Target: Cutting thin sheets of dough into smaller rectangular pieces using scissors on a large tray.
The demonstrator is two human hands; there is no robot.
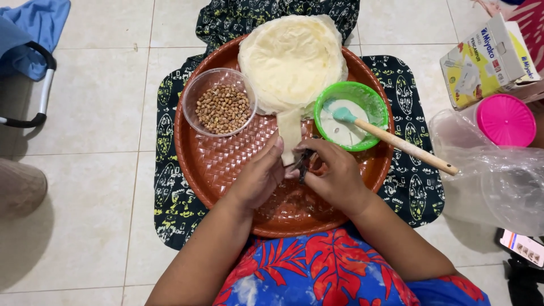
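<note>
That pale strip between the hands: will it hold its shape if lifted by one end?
Probably not. The pale strip looks thin and soft like the wrapper stack, so it would likely droop. It may tear easily. The left hand supports it.

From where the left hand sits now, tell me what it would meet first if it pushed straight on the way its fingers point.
The left hand points up and right along the pale dough strip it is pinching. Next would probably be the stack of thin wrappers.
</note>
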